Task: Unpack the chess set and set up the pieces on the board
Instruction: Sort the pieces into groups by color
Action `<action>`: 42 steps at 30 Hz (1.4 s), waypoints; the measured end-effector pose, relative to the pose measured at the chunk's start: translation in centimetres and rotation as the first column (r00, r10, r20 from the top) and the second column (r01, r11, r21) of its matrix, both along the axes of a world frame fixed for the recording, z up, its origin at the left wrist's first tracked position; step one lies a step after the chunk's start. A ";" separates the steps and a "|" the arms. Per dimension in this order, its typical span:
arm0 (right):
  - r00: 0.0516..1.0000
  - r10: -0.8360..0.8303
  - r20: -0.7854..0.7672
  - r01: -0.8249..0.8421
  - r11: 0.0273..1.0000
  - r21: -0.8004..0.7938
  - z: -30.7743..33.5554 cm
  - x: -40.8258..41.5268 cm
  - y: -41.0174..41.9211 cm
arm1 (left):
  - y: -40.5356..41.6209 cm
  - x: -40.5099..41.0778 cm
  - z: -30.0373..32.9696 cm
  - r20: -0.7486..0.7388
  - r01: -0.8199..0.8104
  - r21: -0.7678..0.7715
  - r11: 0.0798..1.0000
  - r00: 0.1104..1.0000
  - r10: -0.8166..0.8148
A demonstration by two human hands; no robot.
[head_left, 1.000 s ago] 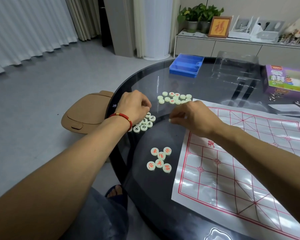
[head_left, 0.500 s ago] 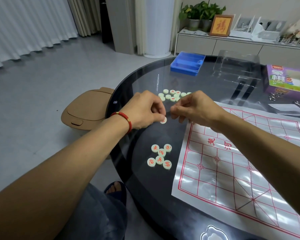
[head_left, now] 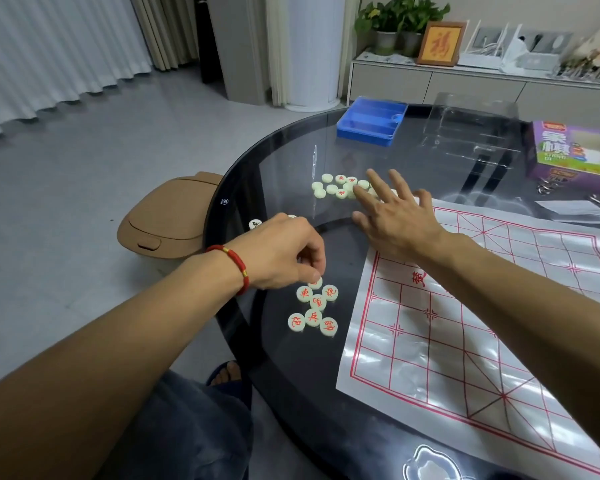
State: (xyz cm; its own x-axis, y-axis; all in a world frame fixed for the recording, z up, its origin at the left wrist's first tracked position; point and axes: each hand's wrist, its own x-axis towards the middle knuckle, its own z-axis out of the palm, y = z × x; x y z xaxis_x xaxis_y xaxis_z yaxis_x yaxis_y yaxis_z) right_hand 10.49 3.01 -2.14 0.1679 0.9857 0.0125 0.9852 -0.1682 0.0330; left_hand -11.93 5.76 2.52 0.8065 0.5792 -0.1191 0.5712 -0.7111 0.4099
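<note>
Your left hand [head_left: 284, 254] pinches a red-marked piece [head_left: 315, 283] beside the near cluster [head_left: 314, 311]; your spread right hand [head_left: 394, 216] touches the far pile [head_left: 340, 187].

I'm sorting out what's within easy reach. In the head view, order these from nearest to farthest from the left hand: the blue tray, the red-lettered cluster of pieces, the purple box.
From the left hand:
1. Red-lettered cluster, at its fingertips.
2. Blue tray, far edge of the table.
3. Purple box, far right.

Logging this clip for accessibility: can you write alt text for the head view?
At a dark glass table, the left hand pinches a pale chess piece at a near cluster of red-marked pieces, while the open right hand reaches to a farther pile. The board sheet holds no pieces.
</note>
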 end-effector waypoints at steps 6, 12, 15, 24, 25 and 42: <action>1.000 0.014 0.010 -0.015 0.995 0.094 -0.2 -0.3 0.1 | -0.8 -0.1 0.1 -0.030 0.012 -0.047 0.999 0.999 -0.014; 0.973 0.189 0.129 -0.213 0.955 0.207 0.6 -0.5 -0.4 | -0.9 -0.2 0.7 -0.017 0.011 -0.034 0.999 1.000 -0.012; 0.925 0.363 0.110 -0.378 0.899 0.222 1.7 -0.6 -0.6 | -0.5 -0.3 0.7 0.033 -0.044 0.038 0.998 0.999 0.042; 0.899 0.403 -0.170 -0.365 0.905 0.217 2.6 -0.7 -0.2 | 0.6 -0.8 0.3 0.107 -0.159 0.096 0.983 0.983 0.149; 0.894 0.397 -0.207 -0.358 0.912 0.202 2.6 -0.7 -0.1 | 0.7 -0.7 0.3 0.123 -0.180 0.095 0.979 0.978 0.168; 0.832 0.476 -0.284 -0.530 0.833 -0.158 6.3 -4.7 -1.3 | 0.5 -0.2 0.4 0.150 -0.295 0.103 0.950 0.949 0.278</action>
